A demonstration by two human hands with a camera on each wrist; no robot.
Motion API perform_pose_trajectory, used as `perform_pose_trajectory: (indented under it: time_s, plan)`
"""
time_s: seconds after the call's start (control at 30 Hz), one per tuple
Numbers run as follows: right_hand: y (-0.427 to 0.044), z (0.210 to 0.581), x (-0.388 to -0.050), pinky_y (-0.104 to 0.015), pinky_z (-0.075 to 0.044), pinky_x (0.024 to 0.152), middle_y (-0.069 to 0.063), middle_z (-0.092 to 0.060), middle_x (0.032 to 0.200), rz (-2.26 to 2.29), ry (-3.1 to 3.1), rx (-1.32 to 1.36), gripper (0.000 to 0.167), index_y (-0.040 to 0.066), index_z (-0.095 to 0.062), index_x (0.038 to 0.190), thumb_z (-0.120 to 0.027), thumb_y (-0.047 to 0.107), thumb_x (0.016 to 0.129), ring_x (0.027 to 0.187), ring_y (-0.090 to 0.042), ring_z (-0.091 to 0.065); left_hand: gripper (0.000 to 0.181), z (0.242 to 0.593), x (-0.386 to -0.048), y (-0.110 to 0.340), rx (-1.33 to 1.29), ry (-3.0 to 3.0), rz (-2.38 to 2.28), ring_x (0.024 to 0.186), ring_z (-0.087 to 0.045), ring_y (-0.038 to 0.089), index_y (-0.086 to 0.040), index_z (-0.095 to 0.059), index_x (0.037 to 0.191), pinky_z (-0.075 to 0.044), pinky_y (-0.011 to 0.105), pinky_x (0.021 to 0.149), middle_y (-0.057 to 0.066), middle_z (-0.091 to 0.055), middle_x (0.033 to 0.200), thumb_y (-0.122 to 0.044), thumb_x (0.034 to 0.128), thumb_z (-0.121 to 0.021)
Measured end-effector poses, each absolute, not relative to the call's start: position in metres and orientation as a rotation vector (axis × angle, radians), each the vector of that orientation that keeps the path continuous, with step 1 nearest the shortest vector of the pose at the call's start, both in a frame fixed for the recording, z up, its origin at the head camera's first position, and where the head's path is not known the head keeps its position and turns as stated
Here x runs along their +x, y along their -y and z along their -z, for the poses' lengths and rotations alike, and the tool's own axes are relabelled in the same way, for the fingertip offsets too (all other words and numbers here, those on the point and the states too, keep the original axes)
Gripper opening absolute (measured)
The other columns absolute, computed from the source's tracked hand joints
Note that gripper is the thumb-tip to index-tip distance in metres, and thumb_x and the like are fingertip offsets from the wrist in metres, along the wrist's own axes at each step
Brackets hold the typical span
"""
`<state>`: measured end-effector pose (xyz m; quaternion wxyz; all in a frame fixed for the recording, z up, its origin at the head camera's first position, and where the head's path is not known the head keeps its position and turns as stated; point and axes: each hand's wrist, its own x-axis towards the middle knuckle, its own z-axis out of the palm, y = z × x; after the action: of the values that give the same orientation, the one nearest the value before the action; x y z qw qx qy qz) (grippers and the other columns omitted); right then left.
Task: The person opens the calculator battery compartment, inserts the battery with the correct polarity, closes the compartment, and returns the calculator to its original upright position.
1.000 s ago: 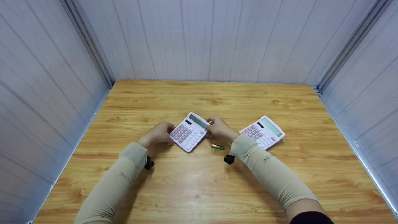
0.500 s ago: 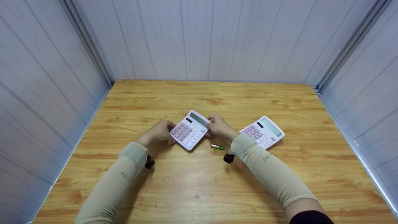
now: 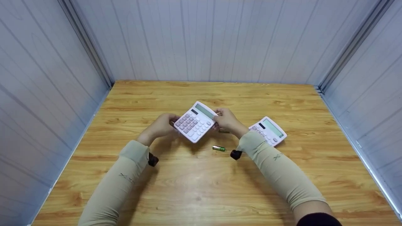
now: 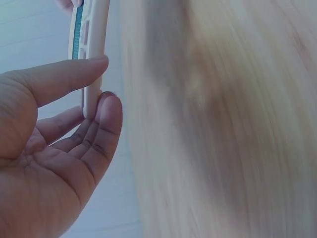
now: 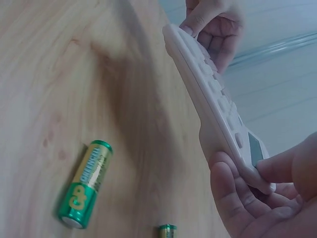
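Observation:
A pale pink calculator [image 3: 194, 122] is held above the table, its keys facing up and its screen toward the far right. My left hand [image 3: 161, 126] pinches its left edge; in the left wrist view the thumb [image 4: 74, 77] lies on the key side with fingers behind. My right hand [image 3: 228, 121] grips the screen end, its thumb [image 5: 287, 166] beside the display in the right wrist view. Below the calculator lies a green and gold battery [image 5: 86, 183]. A second battery [image 5: 167, 231] shows only its end in that view, partly hidden by my right hand in the head view.
Another pale pink calculator [image 3: 271, 130] lies face up on the wooden table [image 3: 201, 182], partly covered by my right sleeve [image 3: 276, 163]. White panel walls [image 3: 201, 40] enclose the table at the back and sides.
Both hands have raised the calculator off the table, moving it slightly away and to the right. A second battery has come into sight near my right hand. The other calculator has stayed put.

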<state>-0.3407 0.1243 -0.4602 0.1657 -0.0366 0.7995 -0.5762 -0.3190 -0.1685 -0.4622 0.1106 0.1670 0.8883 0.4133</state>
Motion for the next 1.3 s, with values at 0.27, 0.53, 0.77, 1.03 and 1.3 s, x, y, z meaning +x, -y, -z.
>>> perform_pose_trajectory:
  time_s: [0.27, 0.53, 0.77, 1.03, 1.3]
  plan:
    - [-0.136, 0.445, -0.339, -0.027, -0.064, 0.063, -0.01, -0.07, 0.085, 1.692, -2.256, -0.1, 0.036, -0.011, -0.058, 0.143, -0.051, 0.001, 0.109, 0.059, -0.012, -0.068, 0.062, 0.457, -0.314, 0.154, 0.497, -2.645, -1.287, 0.103, -0.066, 0.025, 0.006, -0.063, 0.145, -0.056, 0.032, 0.089, 0.017, -0.074, 0.117, 0.005, 0.0847, -0.08]
    - [-0.145, 0.437, -0.335, -0.02, -0.06, 0.058, -0.008, -0.071, 0.084, 1.744, -2.223, -0.13, 0.043, -0.012, -0.053, 0.15, -0.05, 0.001, 0.109, 0.059, -0.011, -0.069, 0.065, 0.456, -0.309, 0.145, 0.477, -2.658, -1.4, 0.101, -0.065, 0.024, 0.01, -0.06, 0.146, -0.052, 0.024, 0.08, 0.019, -0.074, 0.12, 0.005, 0.0843, -0.079]
    - [-0.156, 0.431, -0.331, -0.019, -0.06, 0.058, -0.005, -0.072, 0.083, 1.749, -2.224, -0.143, 0.044, -0.013, -0.051, 0.152, -0.049, 0.002, 0.11, 0.059, -0.009, -0.069, 0.064, 0.454, -0.305, 0.138, 0.463, -2.666, -1.467, 0.106, -0.068, 0.031, 0.012, -0.059, 0.147, -0.053, 0.022, 0.079, 0.024, -0.072, 0.129, 0.0, 0.088, -0.081]
    - [-0.166, 0.429, -0.327, -0.019, -0.06, 0.056, -0.003, -0.073, 0.079, 1.784, -2.206, -0.136, 0.044, -0.016, -0.053, 0.148, -0.049, 0.001, 0.108, 0.057, -0.008, -0.069, 0.062, 0.455, -0.3, 0.13, 0.51, -2.646, -1.514, 0.114, -0.068, 0.033, 0.012, -0.058, 0.147, -0.061, 0.041, 0.096, 0.024, -0.071, 0.136, -0.003, 0.0913, -0.08]
    - [-0.175, 0.431, -0.324, -0.02, -0.061, 0.058, -0.002, -0.072, 0.077, 1.818, -2.194, -0.121, 0.041, -0.017, -0.055, 0.144, -0.048, 0.001, 0.108, 0.057, -0.008, -0.068, 0.064, 0.463, -0.297, 0.125, 0.693, -2.722, -1.484, 0.119, -0.065, 0.036, 0.009, -0.058, 0.148, -0.063, 0.047, 0.096, 0.024, -0.066, 0.14, -0.01, 0.0932, -0.084]
